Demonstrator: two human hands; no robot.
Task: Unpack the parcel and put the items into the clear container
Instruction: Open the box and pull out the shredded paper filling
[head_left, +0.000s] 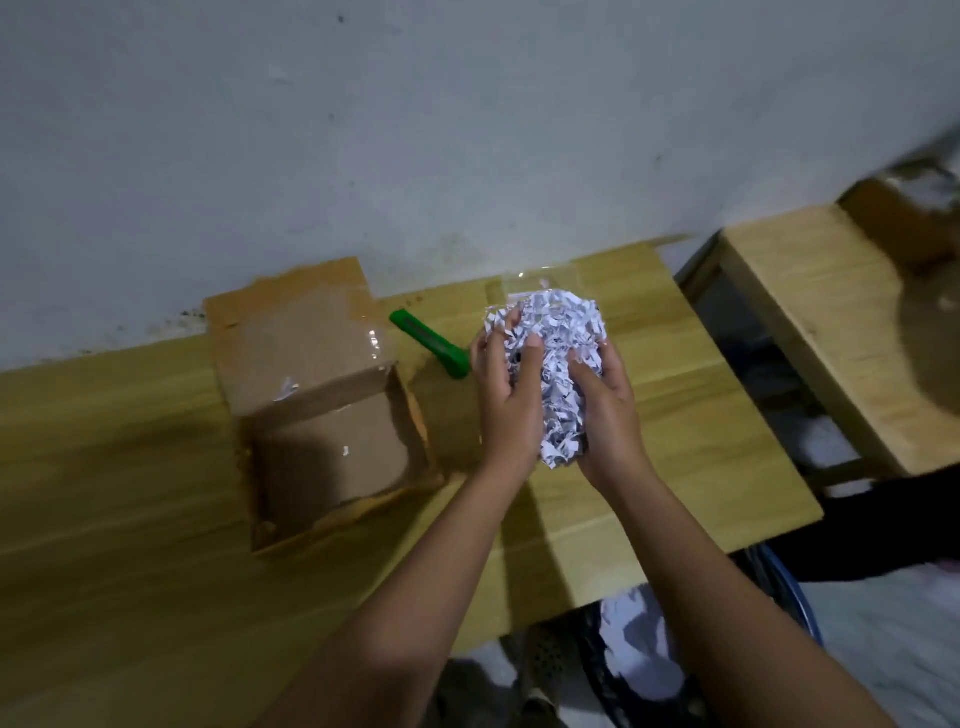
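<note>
A brown cardboard parcel box (322, 415) lies open on the wooden table (130, 493), its flap folded back toward the wall; only a few white scraps show inside. Both hands hold one large clump of white shredded paper (558, 364) above the table, to the right of the box. My left hand (506, 400) grips its left side and my right hand (608, 410) its right side. Behind the clump, near the wall, the clear container (530, 283) is faintly visible, mostly hidden by the paper.
A green utility knife (428, 343) lies between the box and my hands. A second wooden table (810, 322) stands to the right across a gap. A dark basket with white stuff (639, 654) sits below the table's front edge.
</note>
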